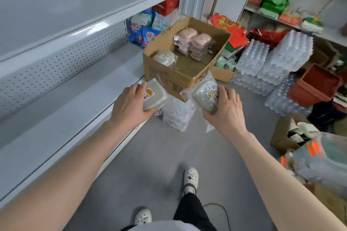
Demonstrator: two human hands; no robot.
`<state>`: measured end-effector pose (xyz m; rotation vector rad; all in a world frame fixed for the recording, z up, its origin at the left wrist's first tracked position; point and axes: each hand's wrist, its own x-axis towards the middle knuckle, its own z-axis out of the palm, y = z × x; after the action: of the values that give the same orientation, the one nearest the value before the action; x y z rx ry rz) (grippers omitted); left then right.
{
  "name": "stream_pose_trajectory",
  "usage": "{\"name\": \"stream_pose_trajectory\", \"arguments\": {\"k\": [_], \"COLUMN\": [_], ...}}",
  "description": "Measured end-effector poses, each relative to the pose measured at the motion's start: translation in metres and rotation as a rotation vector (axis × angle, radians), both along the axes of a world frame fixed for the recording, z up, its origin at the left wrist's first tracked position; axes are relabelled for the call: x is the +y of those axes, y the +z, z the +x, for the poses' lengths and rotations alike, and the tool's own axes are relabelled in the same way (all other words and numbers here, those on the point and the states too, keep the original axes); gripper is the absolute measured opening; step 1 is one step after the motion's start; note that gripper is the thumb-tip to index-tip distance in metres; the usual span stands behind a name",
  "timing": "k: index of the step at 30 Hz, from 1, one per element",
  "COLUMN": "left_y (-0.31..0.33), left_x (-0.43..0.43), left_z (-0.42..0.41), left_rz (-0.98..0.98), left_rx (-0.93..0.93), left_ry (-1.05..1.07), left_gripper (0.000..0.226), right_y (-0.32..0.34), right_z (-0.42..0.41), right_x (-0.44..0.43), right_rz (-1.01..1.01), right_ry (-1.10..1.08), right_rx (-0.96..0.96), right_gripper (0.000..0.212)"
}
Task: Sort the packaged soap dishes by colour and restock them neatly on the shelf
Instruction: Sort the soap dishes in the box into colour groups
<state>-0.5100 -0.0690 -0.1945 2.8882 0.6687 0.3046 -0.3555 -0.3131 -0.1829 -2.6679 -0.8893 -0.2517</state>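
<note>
A single wide head-worn view looks forward and steeply down from standing height, close over the left hand [131,104] and right hand [226,108]; shelf [56,99] at left, box [169,78] ahead, floor [159,155] and shoes [190,178] below.

there are three grey soap dishes [155,97], two stacks of pink soap dishes [187,34], one cardboard box [169,78] and two white shoes [190,179].

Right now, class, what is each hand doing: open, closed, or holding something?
Left hand: holding a beige packaged soap dish, fingers curled round it.
Right hand: holding a second packaged soap dish, greyish beige.
</note>
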Motion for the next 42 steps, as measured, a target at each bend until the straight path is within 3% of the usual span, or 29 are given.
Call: {"name": "stream_pose_trajectory", "arguments": {"k": [10, 15, 21, 25, 30, 36, 40, 42], "left_y": [-0.019, -0.03, -0.047, -0.06, -0.068, -0.071, -0.065, -0.061], "left_x": [0.034, 0.053, 0.086, 0.109, 0.13, 0.137, 0.126, 0.118], "left_z": [0.142, 0.178, 0.191, 0.191, 0.194, 0.202, 0.214, 0.223], "left_rz": [-0.041, -0.084, -0.131, -0.142, -0.146, -0.124, -0.103, -0.075], "left_rx": [0.008, 0.026, 0.041, 0.061, 0.071, 0.089, 0.073, 0.077], "left_ry": [0.261, 0.426, 0.514, 0.558, 0.589, 0.608, 0.611, 0.601], "left_gripper": [0.087, 0.09, 0.09, 0.091, 0.094, 0.096, 0.094, 0.091], "right_y": [0.001, -0.012, -0.065, -0.096, -0.133, -0.152, -0.142, -0.124], "right_z": [0.228, 0.306, 0.33, 0.327, 0.328, 0.333, 0.347, 0.36], "right_x": [0.081, 0.146, 0.218, 0.246, 0.271, 0.279, 0.274, 0.271], "right_rz": [-0.003, -0.148, -0.612, -0.767, -0.766, -0.722, -0.7, -0.594], "right_ry": [0.221, 0.428, 0.764, 0.96, 1.093, 1.078, 1.13, 1.118], "right_rx": [0.014, 0.01, -0.04, 0.008, 0.033, 0.151, 0.176, 0.173], "right_gripper": [0.085, 0.086, 0.081, 0.087, 0.075, 0.067, 0.073, 0.07]}}
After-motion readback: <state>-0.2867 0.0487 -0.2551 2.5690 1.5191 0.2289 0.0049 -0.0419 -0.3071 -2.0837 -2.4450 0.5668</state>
